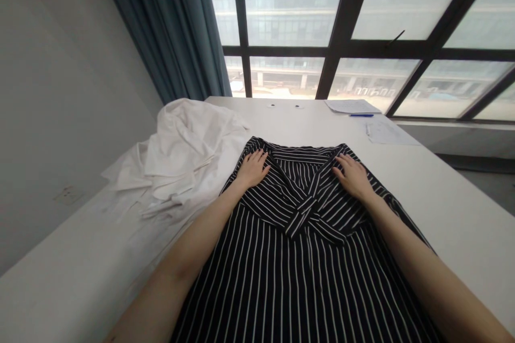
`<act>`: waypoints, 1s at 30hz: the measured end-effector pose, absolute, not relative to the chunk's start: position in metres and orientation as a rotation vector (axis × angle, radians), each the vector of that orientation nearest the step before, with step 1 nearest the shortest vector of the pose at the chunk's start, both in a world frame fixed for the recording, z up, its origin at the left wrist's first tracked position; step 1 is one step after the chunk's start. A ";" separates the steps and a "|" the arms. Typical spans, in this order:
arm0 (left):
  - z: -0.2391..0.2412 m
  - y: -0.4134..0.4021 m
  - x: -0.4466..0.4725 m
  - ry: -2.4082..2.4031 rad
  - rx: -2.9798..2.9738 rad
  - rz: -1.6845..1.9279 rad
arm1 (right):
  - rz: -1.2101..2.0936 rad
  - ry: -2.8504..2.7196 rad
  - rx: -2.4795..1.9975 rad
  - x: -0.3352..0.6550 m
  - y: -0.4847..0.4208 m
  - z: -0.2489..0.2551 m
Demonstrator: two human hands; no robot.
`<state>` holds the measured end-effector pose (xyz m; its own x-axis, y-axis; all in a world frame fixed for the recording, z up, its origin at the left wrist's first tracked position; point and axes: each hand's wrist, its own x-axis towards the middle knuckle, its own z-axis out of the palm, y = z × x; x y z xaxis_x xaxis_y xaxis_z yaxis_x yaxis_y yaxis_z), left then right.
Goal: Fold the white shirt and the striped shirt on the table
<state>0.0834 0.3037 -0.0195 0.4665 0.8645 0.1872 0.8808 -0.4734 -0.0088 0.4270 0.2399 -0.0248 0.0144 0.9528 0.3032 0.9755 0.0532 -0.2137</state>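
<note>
A black garment with thin white stripes (277, 273) lies spread on the white table, its wide end towards me. At its upper front a striped tie (308, 206) is knotted, with two short tails hanging apart. My left hand (253, 170) rests flat on the garment's upper left part, fingers stretched out and slightly apart. Across from it, my right hand (354, 177) lies flat on the upper right part, its thumb held away from the fingers. Neither hand grips the cloth. The lower end of the garment runs out of view.
Crumpled white cloth (189, 144) is heaped on the table's left side. Papers (354, 106) and a blue pen (361, 115) lie at the far right, with another sheet (388, 133) nearer. Beyond the white table (438, 193) are a blue curtain (173, 27) and dark-framed windows.
</note>
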 end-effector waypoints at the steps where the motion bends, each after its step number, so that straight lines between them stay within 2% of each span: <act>1: -0.019 0.304 0.084 -1.553 -2.598 -0.237 | -0.049 -2.050 -1.804 0.412 0.234 -0.020; 4: -0.020 0.305 0.083 -1.550 -2.605 -0.215 | 0.124 -2.279 -1.424 0.362 0.210 -0.010; 7: -0.021 0.306 0.082 -1.544 -2.621 -0.187 | 0.237 -2.469 -1.275 0.322 0.184 -0.008; 20: -0.016 0.307 0.082 -1.573 -2.604 -0.211 | 0.126 -2.604 -1.337 0.307 0.161 -0.020; 25: -0.009 0.297 0.090 -1.263 -2.655 -0.322 | 0.121 -2.604 -1.348 0.305 0.160 -0.020; 30: -0.006 0.284 0.101 -0.996 -2.906 -0.212 | 0.118 -2.590 -1.348 0.305 0.159 -0.020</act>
